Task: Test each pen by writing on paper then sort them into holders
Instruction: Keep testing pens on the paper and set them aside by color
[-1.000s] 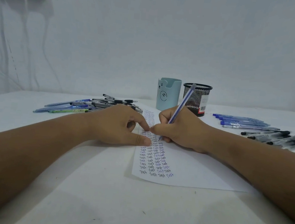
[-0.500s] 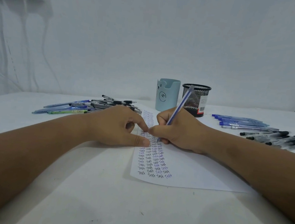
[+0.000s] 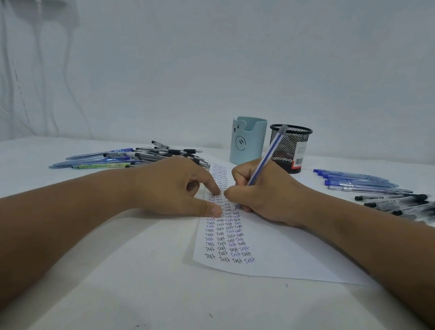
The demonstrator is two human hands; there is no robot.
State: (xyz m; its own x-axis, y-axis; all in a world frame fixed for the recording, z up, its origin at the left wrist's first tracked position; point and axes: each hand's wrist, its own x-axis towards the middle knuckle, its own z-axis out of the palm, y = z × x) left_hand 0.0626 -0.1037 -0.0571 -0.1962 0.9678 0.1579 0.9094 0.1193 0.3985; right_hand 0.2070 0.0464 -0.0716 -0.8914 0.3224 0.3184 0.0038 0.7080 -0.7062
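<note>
While the right hand (image 3: 266,195) grips a blue pen (image 3: 264,155) with thumb and fingers curled round the lower barrel, the tip meets the paper (image 3: 295,253) just below the knuckles, among the upper rows of the word "Test", so the step in hand is judged to be the writing trial of this pen. Beside it, nearly fingertip to fingertip, the left hand (image 3: 175,187) steadies the sheet: its forefinger and thumb are extended and press flat on the left margin, the remaining fingers loosely curled and holding nothing. Four columns of "Test" in black and blue ink run from above the hands down toward the near edge of the sheet, which suggests that many pens have been tried. Beyond the right hand stand the pale blue holder (image 3: 247,141) and the black mesh holder (image 3: 289,147); no pen is seen rising from either, so sorting into holders appears not yet begun. Outward of the right hand lie a row of blue capped pens (image 3: 354,180) and a row of black capped pens (image 3: 407,206); outward of and beyond the left hand lies a mixed heap of pens (image 3: 132,160). Which groups remain untested cannot be told.
</note>
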